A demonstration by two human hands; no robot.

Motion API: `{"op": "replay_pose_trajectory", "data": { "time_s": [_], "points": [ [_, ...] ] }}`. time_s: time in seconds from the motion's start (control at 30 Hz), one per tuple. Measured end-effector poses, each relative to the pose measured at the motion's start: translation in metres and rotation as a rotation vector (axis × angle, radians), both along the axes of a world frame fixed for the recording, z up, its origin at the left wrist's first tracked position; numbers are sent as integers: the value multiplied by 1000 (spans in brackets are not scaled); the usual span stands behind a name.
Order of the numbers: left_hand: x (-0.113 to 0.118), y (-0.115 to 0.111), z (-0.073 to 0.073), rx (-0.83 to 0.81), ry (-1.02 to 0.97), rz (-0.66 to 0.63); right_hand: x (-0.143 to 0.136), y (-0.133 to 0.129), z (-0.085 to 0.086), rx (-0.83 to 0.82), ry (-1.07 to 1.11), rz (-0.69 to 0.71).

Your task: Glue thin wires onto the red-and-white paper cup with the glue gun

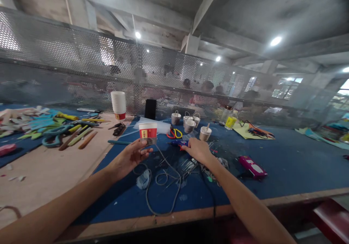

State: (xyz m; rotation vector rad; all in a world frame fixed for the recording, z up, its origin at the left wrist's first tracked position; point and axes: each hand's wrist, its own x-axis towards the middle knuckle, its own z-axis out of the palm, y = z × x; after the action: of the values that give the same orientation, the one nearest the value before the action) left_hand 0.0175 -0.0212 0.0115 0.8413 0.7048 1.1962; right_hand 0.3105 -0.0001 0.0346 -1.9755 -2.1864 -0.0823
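Note:
My left hand (133, 156) is closed round the lower part of a red and white paper cup (148, 130). Grey cord (178, 186) trails from the cup's base and loops over the blue table mat. My right hand (198, 150) grips a blue glue gun (178, 143), its nozzle pointing left toward the cup. Just behind the gun lie scissors with red and yellow handles (174, 133). Under and beside my right hand are clear glue sticks (188, 167) and a tangle of cord. Several small cord-wrapped cups (189, 126) with loop handles stand farther back.
At the left are a stack of paper cups (118, 104), blue-handled scissors (56, 135) and wooden tools (87, 140). A black phone (150, 108) leans at the back. Bottles (230, 120) stand back right; a magenta device (253, 167) lies right. A perforated metal screen (163, 73) closes the far side.

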Motion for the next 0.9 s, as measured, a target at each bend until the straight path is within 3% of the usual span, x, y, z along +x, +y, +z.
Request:
{"op": "replay_pose_trajectory", "data": {
  "time_s": [0.17,0.33,0.4,0.57,0.67,0.9],
  "points": [
    [2,-2,2,5,4,-18,15,11,-17,-167,109,-45],
    [3,-2,5,-34,-51,13,20,18,-25,-132,222,-49],
    [4,-3,8,-83,-74,41,21,21,-26,-115,360,-34],
    [3,-5,11,-140,-97,53,13,20,-19,-57,1121,132],
    [1,-3,6,-126,-102,42,4,8,-10,-18,1382,303],
    [4,-2,5,-63,-27,-2,-15,-21,0,-10,1516,483]
  ]
}}
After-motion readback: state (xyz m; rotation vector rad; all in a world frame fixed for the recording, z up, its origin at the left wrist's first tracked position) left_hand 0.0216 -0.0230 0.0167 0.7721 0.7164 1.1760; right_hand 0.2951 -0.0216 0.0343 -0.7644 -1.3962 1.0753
